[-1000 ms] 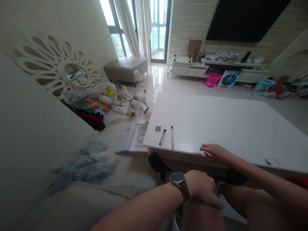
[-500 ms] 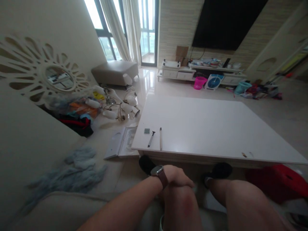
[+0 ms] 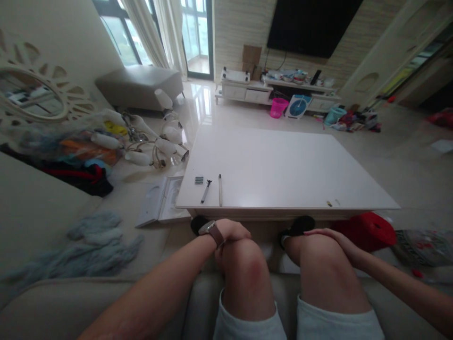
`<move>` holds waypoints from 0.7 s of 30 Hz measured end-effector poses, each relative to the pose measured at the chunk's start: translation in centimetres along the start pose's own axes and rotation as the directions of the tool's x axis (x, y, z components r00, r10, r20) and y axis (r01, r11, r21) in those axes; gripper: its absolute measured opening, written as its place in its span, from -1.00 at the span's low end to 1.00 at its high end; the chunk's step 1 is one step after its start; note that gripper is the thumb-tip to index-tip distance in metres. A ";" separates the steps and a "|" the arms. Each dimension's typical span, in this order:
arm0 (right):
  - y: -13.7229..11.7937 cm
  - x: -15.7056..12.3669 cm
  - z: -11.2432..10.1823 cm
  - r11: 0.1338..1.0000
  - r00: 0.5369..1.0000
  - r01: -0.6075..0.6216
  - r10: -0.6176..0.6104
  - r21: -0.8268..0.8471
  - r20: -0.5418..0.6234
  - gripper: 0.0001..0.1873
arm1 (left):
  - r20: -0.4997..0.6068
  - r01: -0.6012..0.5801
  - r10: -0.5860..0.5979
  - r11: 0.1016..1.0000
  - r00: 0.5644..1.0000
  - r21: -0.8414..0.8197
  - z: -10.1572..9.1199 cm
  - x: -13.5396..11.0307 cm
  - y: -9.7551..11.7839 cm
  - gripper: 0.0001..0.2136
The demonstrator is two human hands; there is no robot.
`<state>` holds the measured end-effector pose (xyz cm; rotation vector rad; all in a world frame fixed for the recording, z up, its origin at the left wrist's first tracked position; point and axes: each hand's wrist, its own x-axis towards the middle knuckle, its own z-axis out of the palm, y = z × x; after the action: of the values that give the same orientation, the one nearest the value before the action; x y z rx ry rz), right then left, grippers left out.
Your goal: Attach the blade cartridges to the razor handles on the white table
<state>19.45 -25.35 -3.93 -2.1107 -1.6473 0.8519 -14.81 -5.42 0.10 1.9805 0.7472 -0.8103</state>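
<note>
Left hand draped over left knee, fingers partly hidden; cannot tell how far closed. Right hand laid loosely over right knee, nothing visibly held; hands apart. Ahead, near left corner of bench: razor-like tool, toothbrush, small grey-green sticks. Toothbrush handle near front edge; knee knocking bench could roll it off.

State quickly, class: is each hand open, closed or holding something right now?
Left hand: over the bare, rounded left knee; open or closed cannot be told.
Right hand: open, on the bare, rounded right knee.
</note>
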 end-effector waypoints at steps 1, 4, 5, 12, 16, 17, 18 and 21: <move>-0.4 -0.5 -0.3 0.997 0.999 -0.041 0.040 0.058 0.020 -0.48 | 0.025 0.038 -0.038 0.999 0.999 -0.017 0.0 0.1 -0.1 -0.54; -2.2 -2.6 -0.1 1.000 0.999 -0.021 0.021 -0.019 -0.035 -0.52 | 0.066 0.132 -0.129 0.990 0.989 -0.039 0.1 0.4 -0.3 -0.49; -2.9 -3.5 0.2 0.991 0.998 0.042 -0.048 -0.128 -0.041 -0.55 | 0.073 0.147 -0.144 0.989 0.987 -0.034 0.2 0.4 -0.4 -0.48; -5.8 -5.3 -2.3 0.704 0.763 0.622 -0.447 -0.343 0.466 -0.41 | -0.104 0.014 0.004 0.985 0.995 0.170 0.3 0.8 -0.3 -0.63; -5.8 -2.5 -3.9 0.669 0.624 0.733 -0.592 -0.122 0.510 -0.48 | -0.134 0.025 0.001 0.982 0.991 0.189 0.3 1.0 -0.2 -0.64; -5.7 -2.3 -3.7 0.679 0.638 0.726 -0.607 -0.108 0.475 -0.50 | -0.148 0.032 -0.003 0.981 0.989 0.191 0.4 1.0 -0.2 -0.64; -5.4 -2.2 -3.4 0.703 0.671 0.703 -0.601 -0.113 0.436 -0.51 | -0.163 0.038 -0.007 0.981 0.987 0.191 0.4 0.9 -0.1 -0.64; -4.6 -2.7 -1.7 0.786 0.780 0.595 -0.514 -0.167 0.357 -0.51 | -0.243 0.045 0.007 0.977 0.970 0.206 0.6 0.8 0.0 -0.64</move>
<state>16.61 -26.51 0.80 -1.5106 -2.5028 0.7912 -14.48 -5.76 -0.80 2.2953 0.8506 -0.6881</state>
